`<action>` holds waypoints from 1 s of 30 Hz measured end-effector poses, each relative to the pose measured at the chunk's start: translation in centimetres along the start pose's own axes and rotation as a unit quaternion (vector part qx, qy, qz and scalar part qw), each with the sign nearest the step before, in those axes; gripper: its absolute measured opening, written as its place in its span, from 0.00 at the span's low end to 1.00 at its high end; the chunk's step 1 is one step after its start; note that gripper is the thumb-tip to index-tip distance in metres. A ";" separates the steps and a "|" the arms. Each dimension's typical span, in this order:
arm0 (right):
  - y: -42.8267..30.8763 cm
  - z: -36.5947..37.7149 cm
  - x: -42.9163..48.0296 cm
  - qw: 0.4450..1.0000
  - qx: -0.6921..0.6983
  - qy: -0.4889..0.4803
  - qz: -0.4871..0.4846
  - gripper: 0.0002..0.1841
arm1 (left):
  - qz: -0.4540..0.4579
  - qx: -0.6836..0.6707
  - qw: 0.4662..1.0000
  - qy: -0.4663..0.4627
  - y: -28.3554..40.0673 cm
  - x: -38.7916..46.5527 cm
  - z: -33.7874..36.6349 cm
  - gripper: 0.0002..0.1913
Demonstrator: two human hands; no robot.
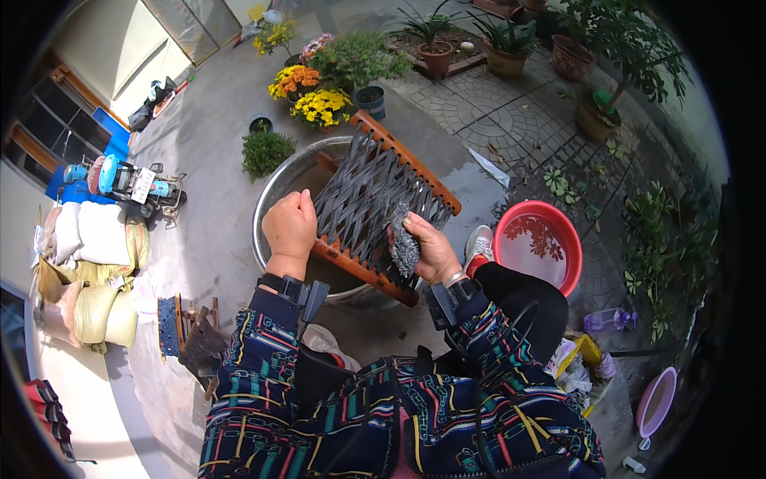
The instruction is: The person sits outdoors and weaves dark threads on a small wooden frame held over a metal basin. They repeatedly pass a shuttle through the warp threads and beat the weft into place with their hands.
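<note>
A folding stool's seat [383,191], dark straps laced between two orange-brown wooden rails, lies tilted over a large round metal basin [260,239]. My left hand [289,227] is closed at the left end of the nearer rail, whose tip it hides. In my right hand [432,246] is a grey mesh-like scrubbing pad [405,239], held against the straps near the right part of the nearer rail. Murky water shows in the basin below the seat, partly hidden by the straps.
A red plastic basin [577,257] of water stands right, beside my shoe [480,242]. Potted yellow chrysanthemums [321,108] stand beyond the metal basin. Small stools [200,341] are at left, near stacked sacks [99,233]. A purple bottle [604,321] and pink basin [673,383] lie right.
</note>
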State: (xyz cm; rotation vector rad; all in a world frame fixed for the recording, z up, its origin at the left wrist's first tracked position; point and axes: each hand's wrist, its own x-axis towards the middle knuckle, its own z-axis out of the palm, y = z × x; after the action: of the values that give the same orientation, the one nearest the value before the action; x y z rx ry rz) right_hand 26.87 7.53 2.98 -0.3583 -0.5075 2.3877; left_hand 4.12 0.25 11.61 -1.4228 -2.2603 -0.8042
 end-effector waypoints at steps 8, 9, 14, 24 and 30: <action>-0.2 1.6 0.9 0.992 -0.095 0.082 -0.028 0.09 | 0.033 -0.020 0.999 0.037 0.8 -0.5 -0.2 0.20; -0.2 2.0 1.2 0.978 -0.180 0.057 -0.091 0.08 | 0.012 -0.022 1.000 0.014 0.9 -0.5 -0.2 0.20; 0.9 5.1 2.5 0.777 -0.578 0.042 -0.247 0.12 | 0.018 -0.027 0.999 0.002 1.1 -0.6 -0.4 0.21; -0.1 7.0 6.6 0.521 -0.758 0.070 -0.387 0.07 | 0.035 -0.066 0.997 -0.022 1.3 -0.8 -0.9 0.20; 1.0 6.7 6.1 0.623 -0.706 0.004 -0.338 0.10 | -0.004 -0.088 0.996 -0.007 0.9 -0.7 -0.6 0.21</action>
State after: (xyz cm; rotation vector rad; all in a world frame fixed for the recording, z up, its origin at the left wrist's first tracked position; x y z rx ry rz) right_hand 19.20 9.03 7.74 -0.6432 -2.0326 0.8018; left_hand 5.22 -0.27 11.91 -1.4994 -2.2535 -1.0211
